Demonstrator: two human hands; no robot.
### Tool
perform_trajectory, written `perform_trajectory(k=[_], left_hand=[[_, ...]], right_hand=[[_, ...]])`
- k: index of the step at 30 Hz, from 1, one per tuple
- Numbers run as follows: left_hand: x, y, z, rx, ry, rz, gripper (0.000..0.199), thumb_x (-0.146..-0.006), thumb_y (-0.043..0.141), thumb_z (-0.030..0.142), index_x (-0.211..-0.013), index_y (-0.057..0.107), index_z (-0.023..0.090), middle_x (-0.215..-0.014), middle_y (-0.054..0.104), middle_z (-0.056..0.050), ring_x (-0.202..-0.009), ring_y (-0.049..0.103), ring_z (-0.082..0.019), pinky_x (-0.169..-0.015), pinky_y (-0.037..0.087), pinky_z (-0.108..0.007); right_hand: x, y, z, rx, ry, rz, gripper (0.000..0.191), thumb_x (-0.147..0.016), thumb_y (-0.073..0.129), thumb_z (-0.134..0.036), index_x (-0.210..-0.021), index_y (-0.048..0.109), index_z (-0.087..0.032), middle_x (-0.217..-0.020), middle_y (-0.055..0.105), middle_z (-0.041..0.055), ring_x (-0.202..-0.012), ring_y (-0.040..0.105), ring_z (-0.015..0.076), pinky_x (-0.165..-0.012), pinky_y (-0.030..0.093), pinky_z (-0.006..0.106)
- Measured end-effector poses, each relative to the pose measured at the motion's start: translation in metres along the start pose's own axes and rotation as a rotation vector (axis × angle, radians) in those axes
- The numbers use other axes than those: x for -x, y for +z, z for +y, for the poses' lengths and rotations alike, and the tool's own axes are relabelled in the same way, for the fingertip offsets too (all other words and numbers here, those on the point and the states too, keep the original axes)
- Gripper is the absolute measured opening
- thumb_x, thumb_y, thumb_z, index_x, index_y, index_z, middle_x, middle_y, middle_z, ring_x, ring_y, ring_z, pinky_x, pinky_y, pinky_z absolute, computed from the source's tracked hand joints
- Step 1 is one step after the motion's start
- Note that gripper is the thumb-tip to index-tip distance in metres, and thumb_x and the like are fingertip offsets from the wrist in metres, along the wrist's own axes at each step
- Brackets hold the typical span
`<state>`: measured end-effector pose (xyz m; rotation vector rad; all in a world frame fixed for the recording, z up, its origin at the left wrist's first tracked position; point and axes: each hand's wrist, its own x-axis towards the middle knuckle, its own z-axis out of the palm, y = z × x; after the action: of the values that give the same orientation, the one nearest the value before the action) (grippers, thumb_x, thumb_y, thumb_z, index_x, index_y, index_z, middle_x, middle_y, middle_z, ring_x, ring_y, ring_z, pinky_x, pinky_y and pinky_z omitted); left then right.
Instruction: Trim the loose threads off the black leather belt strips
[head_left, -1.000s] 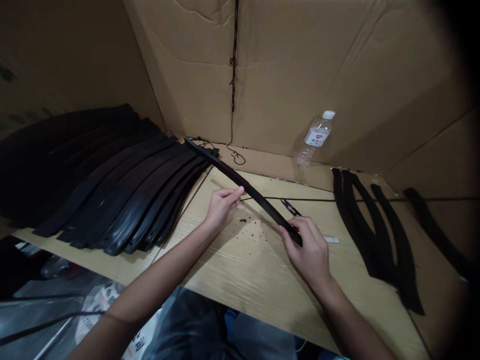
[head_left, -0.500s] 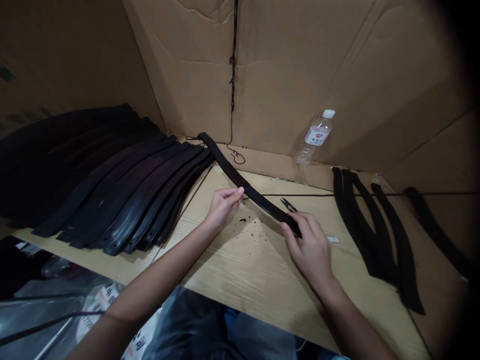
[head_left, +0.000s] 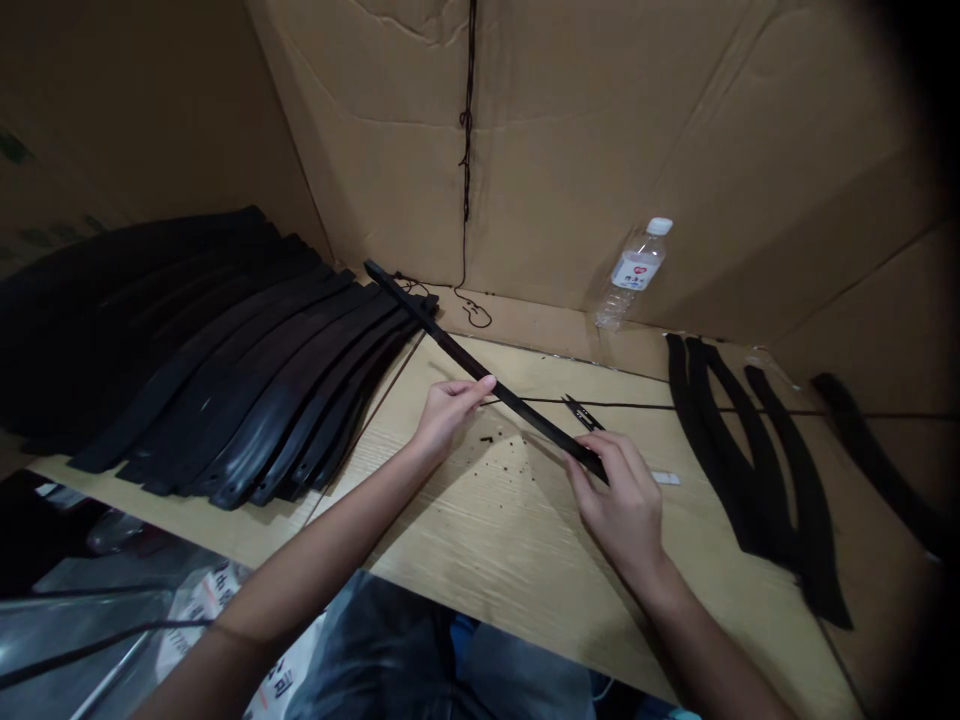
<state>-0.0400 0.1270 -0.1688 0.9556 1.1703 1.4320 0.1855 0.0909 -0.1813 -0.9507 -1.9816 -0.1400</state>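
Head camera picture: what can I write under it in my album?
Left hand and right hand hold one black strip over the pale tabletop.

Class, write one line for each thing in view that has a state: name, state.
Long thin black strip: held in left hand and right hand.
Clear plastic bottle with white cap: capped.
Small black pointed snips: tips slightly apart.
Curved black strips at left: piled, overlapping.
Curved black strips at right: lying.
Dark string on brown cardboard wall: hanging, knotted.

The head camera faces forward — tabletop close below.
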Motion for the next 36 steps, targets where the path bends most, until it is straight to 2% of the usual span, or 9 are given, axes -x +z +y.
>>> perform_trajectory(k=[4, 8, 11, 18, 26, 30, 34, 36], left_hand=[[0.0005, 0.0003, 0.0041, 0.055, 0.07, -0.066, 0.058, -0.074, 0.074, 0.056, -0.05, 0.037, 0.018, -0.05, 0.025, 0.007, -0.046, 0.019, -0.005, -0.05, 0.009, -0.03], [0.0011, 0.0002, 0.0078, 0.06, 0.146, -0.119, 0.054, -0.081, 0.068, 0.055, -0.053, 0.041, 0.018, -0.05, 0.029, 0.006, -0.048, 0.021, -0.006, -0.05, 0.013, -0.028], [0.0004, -0.0003, 0.0065, 0.073, 0.155, -0.112, 0.051, -0.081, 0.069, 0.053, -0.054, 0.045, 0.017, -0.05, 0.031, 0.006, -0.048, 0.021, -0.006, -0.05, 0.013, -0.028], [0.0, 0.0005, 0.0037, 0.092, 0.131, -0.045, 0.043, -0.072, 0.076, 0.053, -0.061, 0.063, 0.013, -0.05, 0.033, 0.006, -0.048, 0.023, -0.005, -0.05, 0.013, -0.026], [0.0038, 0.0026, 0.0054, 0.06, 0.091, -0.041, 0.051, -0.071, 0.076, 0.056, -0.053, 0.051, 0.015, -0.049, 0.028, 0.006, -0.047, 0.021, -0.005, -0.05, 0.011, -0.028], [0.0037, 0.0035, 0.0079, 0.033, 0.135, -0.052, 0.058, -0.076, 0.07, 0.058, -0.05, 0.04, 0.017, -0.05, 0.027, 0.006, -0.048, 0.02, -0.006, -0.05, 0.012, -0.028], [0.0024, 0.0032, 0.0089, 0.029, 0.172, -0.061, 0.058, -0.078, 0.066, 0.063, -0.052, 0.042, 0.017, -0.049, 0.029, 0.006, -0.047, 0.02, -0.006, -0.05, 0.013, -0.028], [0.0017, 0.0026, 0.0087, 0.025, 0.183, -0.055, 0.058, -0.078, 0.065, 0.064, -0.052, 0.044, 0.017, -0.049, 0.029, 0.006, -0.048, 0.02, -0.006, -0.051, 0.013, -0.028]], right_hand=[[-0.0002, 0.0015, -0.0006, -0.06, 0.032, -0.046, 0.021, -0.091, 0.059, -0.018, -0.113, 0.056, -0.019, -0.102, 0.063, 0.0089, -0.097, 0.063, 0.021, -0.087, 0.053, 0.035], [-0.0002, 0.0016, 0.0002, -0.074, 0.118, -0.138, 0.026, -0.096, 0.053, -0.027, -0.12, 0.055, -0.019, -0.112, 0.063, 0.0108, -0.105, 0.062, 0.0231, -0.091, 0.052, 0.038], [0.0006, 0.0016, 0.0014, -0.066, 0.136, -0.156, 0.02, -0.098, 0.05, -0.028, -0.114, 0.058, -0.019, -0.107, 0.064, 0.0093, -0.1, 0.063, 0.0223, -0.088, 0.052, 0.037], [0.0023, 0.0027, 0.0003, -0.088, 0.071, -0.106, 0.01, -0.093, 0.058, -0.024, -0.103, 0.057, -0.021, -0.096, 0.063, 0.0069, -0.091, 0.064, 0.0203, -0.079, 0.054, 0.033], [0.0024, 0.0006, 0.0022, 0.066, -0.088, -0.064, 0.017, -0.091, 0.058, -0.015, -0.107, 0.059, -0.02, -0.099, 0.064, 0.0083, -0.09, 0.065, 0.0199, -0.08, 0.054, 0.031], [0.0037, 0.0004, 0.0029, 0.093, -0.029, -0.082, 0.019, -0.093, 0.056, -0.019, -0.111, 0.061, -0.021, -0.104, 0.065, 0.009, -0.091, 0.067, 0.0206, -0.076, 0.054, 0.031], [0.0046, 0.002, 0.0018, 0.074, 0.043, -0.159, 0.031, -0.097, 0.052, -0.029, -0.127, 0.054, -0.019, -0.11, 0.068, 0.0106, -0.094, 0.069, 0.0226, -0.076, 0.055, 0.033], [0.0045, 0.0029, 0.0008, 0.083, 0.064, -0.198, 0.034, -0.099, 0.049, -0.034, -0.129, 0.053, -0.018, -0.107, 0.07, 0.0107, -0.09, 0.069, 0.0234, -0.074, 0.054, 0.034]])
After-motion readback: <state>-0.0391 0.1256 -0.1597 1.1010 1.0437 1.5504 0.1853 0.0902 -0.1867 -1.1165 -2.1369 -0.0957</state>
